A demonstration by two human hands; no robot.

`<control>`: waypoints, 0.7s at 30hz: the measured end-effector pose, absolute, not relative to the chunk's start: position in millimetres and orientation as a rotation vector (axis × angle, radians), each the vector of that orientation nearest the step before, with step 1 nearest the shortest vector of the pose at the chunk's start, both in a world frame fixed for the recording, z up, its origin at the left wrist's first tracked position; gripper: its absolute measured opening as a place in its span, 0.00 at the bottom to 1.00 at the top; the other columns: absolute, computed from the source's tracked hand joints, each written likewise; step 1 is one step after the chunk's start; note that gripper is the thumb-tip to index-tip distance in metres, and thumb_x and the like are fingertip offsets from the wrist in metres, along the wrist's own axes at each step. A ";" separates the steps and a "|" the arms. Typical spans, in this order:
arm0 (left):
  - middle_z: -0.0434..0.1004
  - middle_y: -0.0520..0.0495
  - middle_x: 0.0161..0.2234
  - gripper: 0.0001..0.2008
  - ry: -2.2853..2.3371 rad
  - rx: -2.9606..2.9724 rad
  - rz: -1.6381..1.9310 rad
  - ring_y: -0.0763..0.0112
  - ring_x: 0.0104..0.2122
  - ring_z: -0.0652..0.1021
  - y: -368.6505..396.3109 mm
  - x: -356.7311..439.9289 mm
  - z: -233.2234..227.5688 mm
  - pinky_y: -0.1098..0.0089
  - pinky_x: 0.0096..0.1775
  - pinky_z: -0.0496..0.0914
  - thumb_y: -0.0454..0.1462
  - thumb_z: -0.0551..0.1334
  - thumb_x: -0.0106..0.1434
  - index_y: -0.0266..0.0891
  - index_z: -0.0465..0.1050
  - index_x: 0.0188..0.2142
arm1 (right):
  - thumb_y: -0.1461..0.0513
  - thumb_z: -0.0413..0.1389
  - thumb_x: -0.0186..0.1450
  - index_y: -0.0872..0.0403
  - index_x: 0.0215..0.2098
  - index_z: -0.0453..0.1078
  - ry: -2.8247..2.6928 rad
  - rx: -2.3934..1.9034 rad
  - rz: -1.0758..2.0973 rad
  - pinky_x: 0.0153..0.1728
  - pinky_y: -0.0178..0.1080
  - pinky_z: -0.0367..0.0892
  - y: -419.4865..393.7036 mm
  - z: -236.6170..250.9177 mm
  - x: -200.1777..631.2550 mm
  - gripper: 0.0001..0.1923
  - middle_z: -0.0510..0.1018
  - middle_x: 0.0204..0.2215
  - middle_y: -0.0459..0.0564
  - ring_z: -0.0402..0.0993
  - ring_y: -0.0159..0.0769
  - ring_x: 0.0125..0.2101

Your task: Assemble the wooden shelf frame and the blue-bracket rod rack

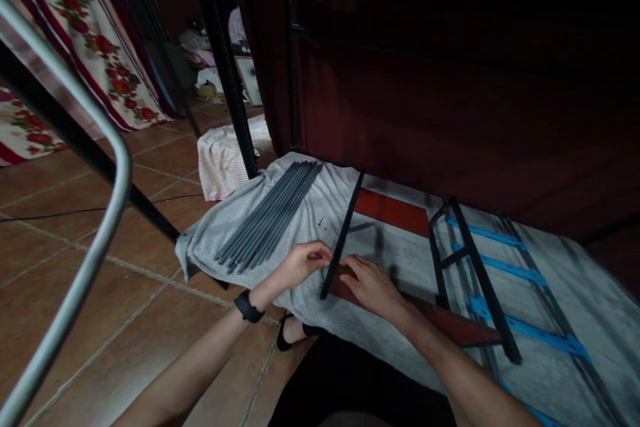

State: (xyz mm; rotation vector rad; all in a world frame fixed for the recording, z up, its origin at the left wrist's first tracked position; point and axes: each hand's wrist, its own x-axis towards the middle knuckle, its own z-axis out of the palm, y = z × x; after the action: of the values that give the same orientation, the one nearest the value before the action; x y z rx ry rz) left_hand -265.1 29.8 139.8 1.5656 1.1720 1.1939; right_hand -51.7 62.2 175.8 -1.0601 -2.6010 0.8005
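Black bar [343, 233] pinched by left hand [304, 263] | right hand [373, 285] flat on board [450, 323], fingertips hidden

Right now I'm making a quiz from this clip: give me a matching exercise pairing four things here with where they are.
Things:
1. bundle of grey rods
2. black bar
3. blue-runged frame
4. wristwatch

Places:
A. on the left wrist
B. on the grey cloth, left of the hands
C. between the left hand and right hand
D. right of the hands

Pairs: 1-B, 2-C, 3-D, 4-A
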 end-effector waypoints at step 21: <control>0.74 0.53 0.20 0.18 1.165 1.070 1.204 0.75 0.20 0.72 17.3 -254.4 136.0 0.73 0.25 0.67 0.47 0.72 0.54 0.35 0.74 0.35 | 0.64 0.51 0.67 0.49 0.45 0.65 -2.555 -1.102 0.858 0.42 0.37 0.64 63.2 174.3 -51.9 0.09 0.80 0.42 0.47 0.77 0.39 0.44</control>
State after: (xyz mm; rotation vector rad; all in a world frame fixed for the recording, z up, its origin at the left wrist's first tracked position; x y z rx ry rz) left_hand -254.4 17.3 136.0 1.0703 1.1646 1.2045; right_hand -51.9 63.2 174.3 -1.1024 -2.5546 0.8579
